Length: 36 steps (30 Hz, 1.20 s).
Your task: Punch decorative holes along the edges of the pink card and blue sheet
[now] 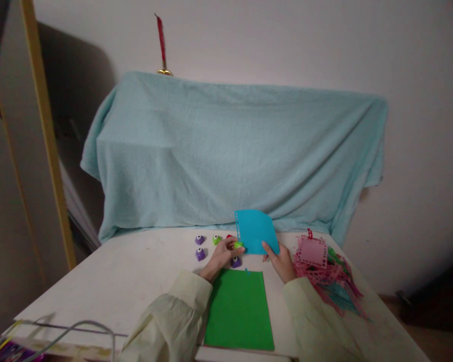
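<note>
My right hand (281,261) grips the lower right corner of a sheet of blue paper (254,231), thumb on top. Small holes run down the sheet's left edge. My left hand (224,253) is closed on a small green craft punch (239,245) at the paper's lower left corner. Beneath that hand lies a purple punch (235,262) with an eye-like top. A red thing (229,236) shows only partly behind my left fingers. Below both hands lies a flat green sheet (238,309), with a small blue scrap (247,271) at its top edge.
Two purple punches (200,254) and a green punch (216,240) stand left of my hands. To the right is a heap of pink, green and blue paper strips (330,276) with a pink sheet (312,251) on it. A light blue towel (230,151) hangs behind the white table (136,276).
</note>
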{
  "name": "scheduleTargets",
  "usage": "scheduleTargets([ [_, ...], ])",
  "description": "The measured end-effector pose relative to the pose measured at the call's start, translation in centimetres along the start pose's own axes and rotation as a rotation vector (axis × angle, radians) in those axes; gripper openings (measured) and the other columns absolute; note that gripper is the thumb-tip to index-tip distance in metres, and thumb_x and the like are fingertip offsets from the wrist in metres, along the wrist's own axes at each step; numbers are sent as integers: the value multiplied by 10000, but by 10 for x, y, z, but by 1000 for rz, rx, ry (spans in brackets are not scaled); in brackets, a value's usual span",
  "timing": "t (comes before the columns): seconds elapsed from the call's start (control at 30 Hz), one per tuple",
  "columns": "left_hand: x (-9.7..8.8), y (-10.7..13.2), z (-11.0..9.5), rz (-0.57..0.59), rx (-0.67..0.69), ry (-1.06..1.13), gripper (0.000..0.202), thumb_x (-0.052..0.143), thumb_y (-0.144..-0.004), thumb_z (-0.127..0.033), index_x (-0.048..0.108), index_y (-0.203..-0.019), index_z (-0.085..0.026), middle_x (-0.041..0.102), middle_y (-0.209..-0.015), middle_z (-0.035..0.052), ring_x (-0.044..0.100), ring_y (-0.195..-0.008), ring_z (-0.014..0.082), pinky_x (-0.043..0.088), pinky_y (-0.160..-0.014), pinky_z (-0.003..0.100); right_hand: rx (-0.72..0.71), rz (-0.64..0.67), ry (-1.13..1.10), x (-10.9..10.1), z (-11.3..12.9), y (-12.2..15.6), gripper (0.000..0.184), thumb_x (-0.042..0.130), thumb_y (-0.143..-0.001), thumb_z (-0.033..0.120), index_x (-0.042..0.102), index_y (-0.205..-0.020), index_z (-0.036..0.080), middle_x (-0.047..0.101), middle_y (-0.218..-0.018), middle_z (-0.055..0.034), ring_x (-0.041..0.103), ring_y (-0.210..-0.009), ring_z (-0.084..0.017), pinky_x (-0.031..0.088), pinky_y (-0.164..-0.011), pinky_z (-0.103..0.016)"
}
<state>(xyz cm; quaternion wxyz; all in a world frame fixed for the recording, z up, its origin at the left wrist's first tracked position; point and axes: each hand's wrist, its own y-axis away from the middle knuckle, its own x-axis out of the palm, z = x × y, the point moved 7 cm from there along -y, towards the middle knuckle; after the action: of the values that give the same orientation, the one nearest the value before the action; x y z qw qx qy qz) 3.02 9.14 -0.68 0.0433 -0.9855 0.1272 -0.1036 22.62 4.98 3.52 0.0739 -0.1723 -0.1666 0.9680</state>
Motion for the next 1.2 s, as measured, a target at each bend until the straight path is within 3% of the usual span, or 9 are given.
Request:
scheduleTargets([
  [0.27,-6,-1,-3,-47,19,-30,382,808,-524,-338,640,-785,-116,604,-651,34,533,-575,123,360,-550,242,-9,66,-42,7,9,5,308,542,-822,452,585,-681,181,619,-541,-7,595,-575,-165,429,-621,-240],
  [0.43,-4,-1,-3,-14,8,-29,417,809,-530,-356,646,-823,-108,628,-695,60,555,-606,135,392,-578,252,-15,47,-30,6,7,4,315,543,-819,457,589,-676,181,626,-541,-15,602,-578,-172,433,-622,-245],
  [0.67,3,1,-12,-3,54,-39,383,777,-590,-350,636,-881,-144,645,-782,58,588,-714,152,434,-675,257,-9,-15,6,-1,-1,0,343,512,-828,476,607,-684,180,627,-527,-13,602,-551,-169,434,-599,-243],
  [0.9,-2,5,-25,-111,100,82,336,731,-642,-390,649,-867,-154,671,-815,72,611,-773,184,453,-751,287,-5,-125,26,-12,-1,-2,382,502,-822,498,587,-618,186,631,-519,-19,599,-541,-172,438,-625,-255],
  [1.07,-9,1,-16,-127,45,245,359,645,-724,-464,628,-827,-121,664,-763,79,616,-713,173,475,-724,284,11,-134,27,-13,-1,-1,384,510,-816,503,580,-608,188,633,-521,-20,602,-554,-174,437,-640,-256],
  [1.2,-12,-4,3,-136,-148,418,372,611,-765,-464,612,-833,-99,669,-780,102,641,-686,161,511,-706,274,5,-127,10,-13,0,-2,386,507,-818,504,579,-609,187,631,-521,-16,600,-550,-171,436,-638,-256],
])
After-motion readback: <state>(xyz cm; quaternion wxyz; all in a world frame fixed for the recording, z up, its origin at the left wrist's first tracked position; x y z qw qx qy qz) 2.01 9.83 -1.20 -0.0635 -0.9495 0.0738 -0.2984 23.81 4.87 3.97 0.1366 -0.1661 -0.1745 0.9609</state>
